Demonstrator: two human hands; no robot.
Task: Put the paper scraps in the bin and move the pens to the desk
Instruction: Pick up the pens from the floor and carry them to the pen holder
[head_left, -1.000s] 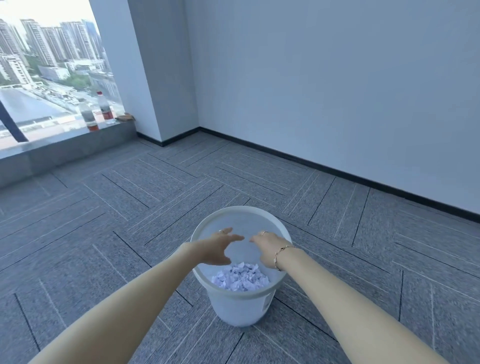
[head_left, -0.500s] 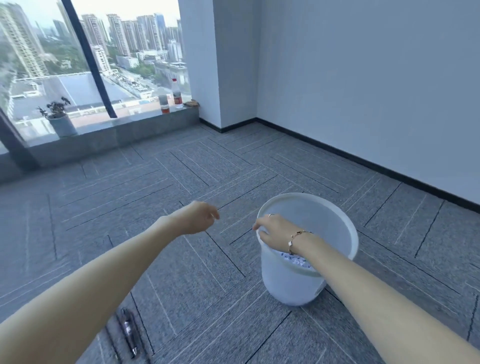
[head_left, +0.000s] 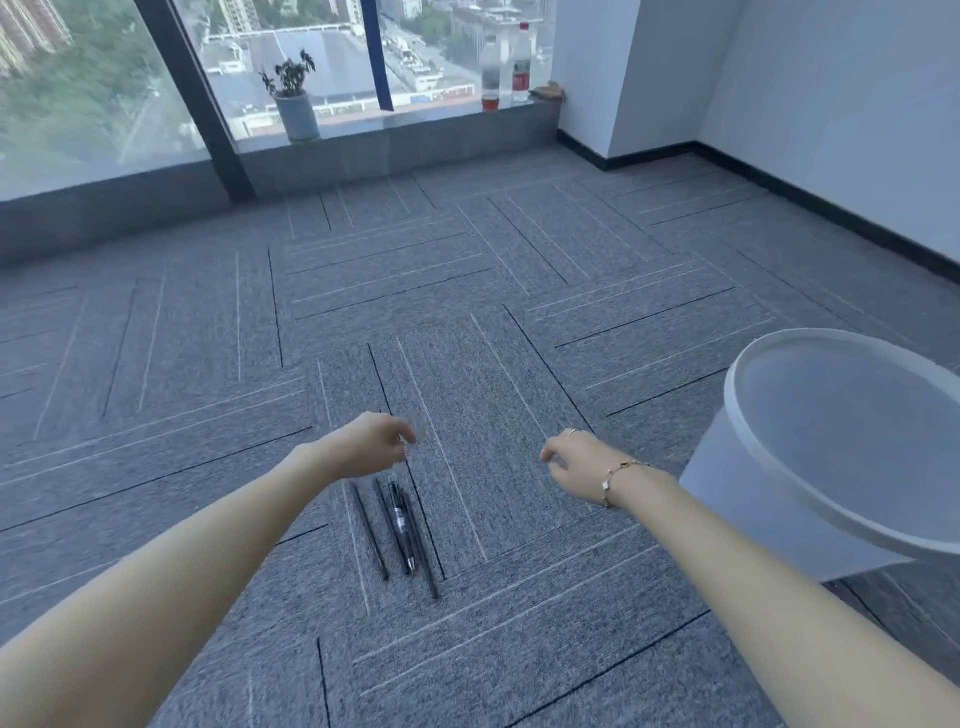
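Observation:
Several black pens (head_left: 397, 530) lie side by side on the grey carpet, just below my left hand (head_left: 371, 444). That hand hovers above their far ends, fingers loosely curled, holding nothing. My right hand (head_left: 582, 465), with a gold bracelet on the wrist, hangs over bare carpet to the right of the pens, fingers loosely curled and empty. The white plastic bin (head_left: 841, 452) stands at the right edge, right of my right forearm. Its inside is hidden from this angle and no paper scraps show on the floor.
A low grey window ledge (head_left: 415, 130) runs along the back, carrying a potted plant (head_left: 296, 104) and two bottles (head_left: 506, 70). A white wall with a black skirting board (head_left: 831, 208) closes off the right. Grey carpet tiles cover the floor.
The view has swung left, so the bin slid to the right edge and the pens came into the middle. Both hands left the bin; the left one now hangs over the pens.

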